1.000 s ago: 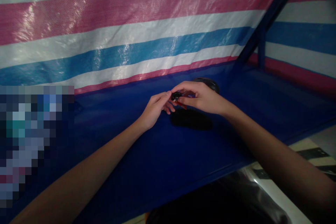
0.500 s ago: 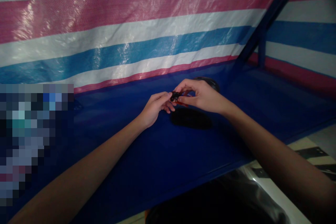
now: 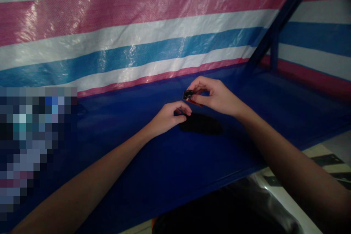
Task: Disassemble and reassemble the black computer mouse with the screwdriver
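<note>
My right hand [image 3: 215,95] is raised over the blue surface, its thumb and fingers pinching a small black-and-red object [image 3: 188,95] with a glossy part at its left end. The exact kind of that object I cannot make out. Lower and to the left, my left hand [image 3: 168,117] holds nothing; its fingers are slightly curled, with a gap between thumb and fingertips. These fingertips are at the left end of a flat black oval thing [image 3: 203,123] on the surface. Whether they touch it I cannot tell.
The blue surface [image 3: 131,190] reaches back to a striped plastic sheet [image 3: 137,51]. A dark slanting post [image 3: 270,36] stands at the back right. Something black and shiny [image 3: 233,208] lies below the front edge. A pixelated patch covers the left side.
My left hand has let go of the black-and-red object and dropped toward the black oval thing. My right hand has lifted slightly with the object. The dark rounded thing behind it is now hidden.
</note>
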Action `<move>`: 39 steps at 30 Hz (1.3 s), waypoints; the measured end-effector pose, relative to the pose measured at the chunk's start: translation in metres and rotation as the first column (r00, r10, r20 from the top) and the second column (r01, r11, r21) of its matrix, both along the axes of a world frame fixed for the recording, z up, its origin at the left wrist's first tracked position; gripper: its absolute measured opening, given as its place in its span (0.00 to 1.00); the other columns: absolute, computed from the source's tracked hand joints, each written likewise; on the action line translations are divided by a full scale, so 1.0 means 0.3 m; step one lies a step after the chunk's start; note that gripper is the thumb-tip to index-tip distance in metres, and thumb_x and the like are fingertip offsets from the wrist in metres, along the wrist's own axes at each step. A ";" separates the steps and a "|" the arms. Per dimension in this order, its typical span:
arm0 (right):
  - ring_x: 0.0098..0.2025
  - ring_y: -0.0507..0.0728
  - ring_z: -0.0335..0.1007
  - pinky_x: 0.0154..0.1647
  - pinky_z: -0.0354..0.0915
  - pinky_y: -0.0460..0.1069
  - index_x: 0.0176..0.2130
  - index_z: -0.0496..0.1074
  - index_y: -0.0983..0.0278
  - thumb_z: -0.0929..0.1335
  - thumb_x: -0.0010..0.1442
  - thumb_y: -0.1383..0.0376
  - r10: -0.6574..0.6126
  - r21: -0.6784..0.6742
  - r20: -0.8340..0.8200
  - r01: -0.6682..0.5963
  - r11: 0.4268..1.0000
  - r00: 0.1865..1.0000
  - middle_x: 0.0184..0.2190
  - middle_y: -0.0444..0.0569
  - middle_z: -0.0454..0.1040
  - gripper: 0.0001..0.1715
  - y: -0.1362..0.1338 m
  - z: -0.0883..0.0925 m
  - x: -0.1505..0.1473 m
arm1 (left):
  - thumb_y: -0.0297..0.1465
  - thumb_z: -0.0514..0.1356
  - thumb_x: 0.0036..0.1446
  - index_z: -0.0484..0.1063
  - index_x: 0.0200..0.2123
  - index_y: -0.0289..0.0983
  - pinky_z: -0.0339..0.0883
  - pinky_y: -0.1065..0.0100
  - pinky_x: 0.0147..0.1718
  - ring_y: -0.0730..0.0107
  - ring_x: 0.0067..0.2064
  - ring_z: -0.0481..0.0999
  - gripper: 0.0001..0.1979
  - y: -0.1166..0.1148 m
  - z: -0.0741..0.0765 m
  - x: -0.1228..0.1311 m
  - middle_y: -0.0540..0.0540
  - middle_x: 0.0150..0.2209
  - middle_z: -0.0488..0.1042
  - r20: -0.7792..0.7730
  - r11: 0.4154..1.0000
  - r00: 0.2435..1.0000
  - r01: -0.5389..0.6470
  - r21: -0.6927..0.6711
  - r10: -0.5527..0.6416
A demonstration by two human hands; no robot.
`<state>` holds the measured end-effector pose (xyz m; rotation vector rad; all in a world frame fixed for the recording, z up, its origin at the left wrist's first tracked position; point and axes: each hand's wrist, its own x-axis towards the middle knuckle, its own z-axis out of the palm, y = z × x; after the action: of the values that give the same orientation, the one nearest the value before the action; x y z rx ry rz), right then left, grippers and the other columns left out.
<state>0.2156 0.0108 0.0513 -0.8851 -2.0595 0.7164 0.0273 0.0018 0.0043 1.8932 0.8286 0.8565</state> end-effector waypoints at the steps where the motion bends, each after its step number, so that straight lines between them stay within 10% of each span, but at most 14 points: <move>1: 0.33 0.53 0.70 0.35 0.64 0.50 0.36 0.69 0.66 0.68 0.53 0.68 -0.001 0.005 0.009 0.001 1.000 1.000 0.32 0.47 0.74 0.07 0.000 -0.001 -0.001 | 0.19 0.58 0.46 0.72 0.32 0.35 0.63 0.67 0.41 0.73 0.37 0.73 0.09 -0.001 0.002 0.001 0.50 0.33 0.76 -0.025 1.000 1.000 0.005 0.019 -0.004; 19: 0.31 0.51 0.70 0.30 0.61 0.46 0.37 0.70 0.66 0.67 0.54 0.67 -0.026 0.076 0.151 0.015 0.997 0.988 0.32 0.46 0.75 0.08 -0.005 0.001 -0.009 | 0.30 0.61 0.53 0.73 0.33 0.38 0.64 0.66 0.42 0.69 0.39 0.73 0.04 -0.032 0.005 0.009 0.49 0.34 0.76 -0.309 0.890 0.951 0.123 0.438 0.021; 39: 0.29 0.51 0.67 0.30 0.62 0.48 0.33 0.69 0.65 0.68 0.50 0.65 0.174 -0.266 0.209 -0.115 0.957 0.962 0.28 0.45 0.73 0.08 -0.006 0.040 0.042 | 0.28 0.63 0.49 0.72 0.30 0.37 0.62 0.63 0.43 0.69 0.38 0.73 0.03 -0.026 0.008 0.005 0.50 0.34 0.77 -0.251 0.926 0.962 -0.008 0.378 0.111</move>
<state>0.2282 0.0091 0.0634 -1.0043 -2.2920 1.0140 0.0287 -0.0061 0.0066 2.3707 0.9400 0.8510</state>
